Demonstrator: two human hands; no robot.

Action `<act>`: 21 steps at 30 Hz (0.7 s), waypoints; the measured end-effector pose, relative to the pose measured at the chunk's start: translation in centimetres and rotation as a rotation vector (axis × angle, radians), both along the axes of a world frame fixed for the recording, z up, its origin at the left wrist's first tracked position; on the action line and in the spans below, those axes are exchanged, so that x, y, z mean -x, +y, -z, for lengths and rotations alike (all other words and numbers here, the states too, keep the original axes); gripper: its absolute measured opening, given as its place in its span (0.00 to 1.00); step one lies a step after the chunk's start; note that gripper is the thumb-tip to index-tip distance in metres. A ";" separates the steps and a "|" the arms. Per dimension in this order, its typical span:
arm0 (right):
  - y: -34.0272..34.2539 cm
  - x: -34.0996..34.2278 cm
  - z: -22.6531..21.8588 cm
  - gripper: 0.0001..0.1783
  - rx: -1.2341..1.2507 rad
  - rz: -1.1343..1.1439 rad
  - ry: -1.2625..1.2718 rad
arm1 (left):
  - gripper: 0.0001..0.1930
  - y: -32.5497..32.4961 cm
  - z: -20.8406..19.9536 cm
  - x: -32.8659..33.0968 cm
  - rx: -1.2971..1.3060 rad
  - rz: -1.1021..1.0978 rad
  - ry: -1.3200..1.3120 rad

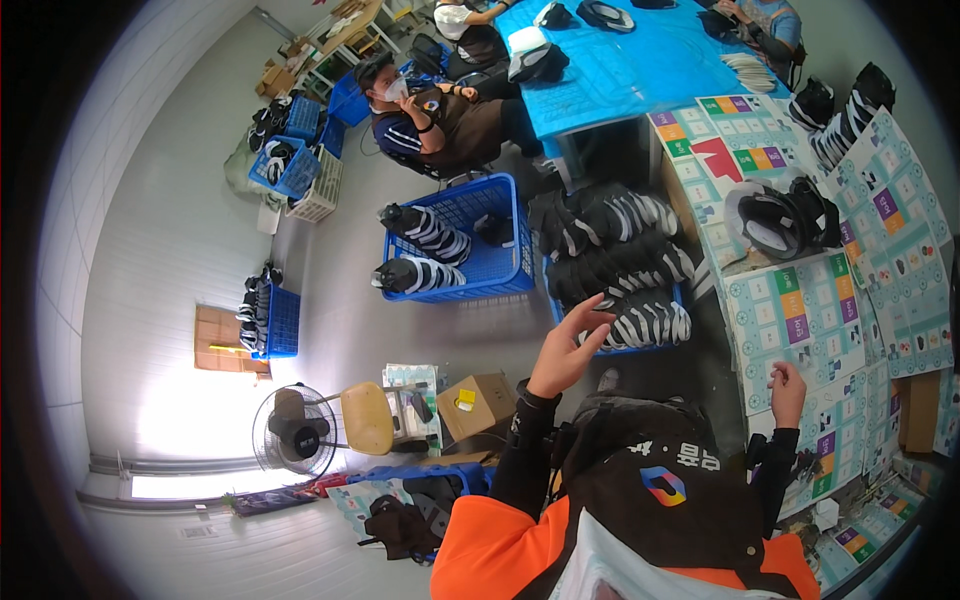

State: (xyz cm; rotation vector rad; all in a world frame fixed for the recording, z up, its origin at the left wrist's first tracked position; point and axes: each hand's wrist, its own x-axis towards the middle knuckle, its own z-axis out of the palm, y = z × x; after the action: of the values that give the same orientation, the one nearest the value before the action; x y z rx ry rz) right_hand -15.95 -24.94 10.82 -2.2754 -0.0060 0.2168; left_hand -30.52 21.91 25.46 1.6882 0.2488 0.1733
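My left hand [568, 350] is raised with its fingers apart and nothing in it. Just beyond its fingertips are nested stacks of black-and-white shoe uppers [645, 325] in a blue crate. My right hand [788, 392] hovers by the worktable's printed covering [790, 310], its fingers loosely bent and apart, with nothing visible in them. Farther up that table lies a black-and-white shoe upper [780, 218], out of reach of both hands as they are.
A blue basket [460, 292] with more stacked uppers stands on the floor ahead. Co-workers sit around a blue-covered table [600, 75]. A carton [478, 405], a wooden-seated chair [367, 418] and a fan [295, 432] stand to my left. More stacks lean at the far right.
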 end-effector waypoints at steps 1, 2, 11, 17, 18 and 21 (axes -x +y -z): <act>-0.2 -0.1 0.3 0.18 0.023 0.004 -0.012 | 0.27 0.0 0.0 -0.1 -0.007 0.008 0.002; 0.8 0.1 -1.1 0.18 0.019 0.002 -0.010 | 0.27 0.0 -0.1 -0.1 -0.010 0.006 0.004; 3.5 -0.9 -7.9 0.34 -0.015 -0.069 -0.233 | 0.25 -0.2 -0.5 -0.2 -0.001 0.029 0.038; 3.9 -1.2 -7.0 0.24 0.004 -0.116 -0.308 | 0.24 -0.3 0.9 -0.4 0.032 0.019 -0.014; 4.2 -1.0 -7.1 0.24 -0.012 -0.104 -0.309 | 0.26 -0.3 -0.1 -0.7 -0.182 -0.052 -0.133; 5.1 -0.5 -8.6 0.21 -0.008 -0.054 -0.248 | 0.32 -0.4 -5.0 -1.6 -0.595 -0.324 -0.388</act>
State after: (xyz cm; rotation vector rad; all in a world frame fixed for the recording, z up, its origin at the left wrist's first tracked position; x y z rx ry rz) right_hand -15.41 -19.83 19.43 -2.2820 -0.1974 -0.0380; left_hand -28.92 21.51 30.47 2.1431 0.1845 0.8775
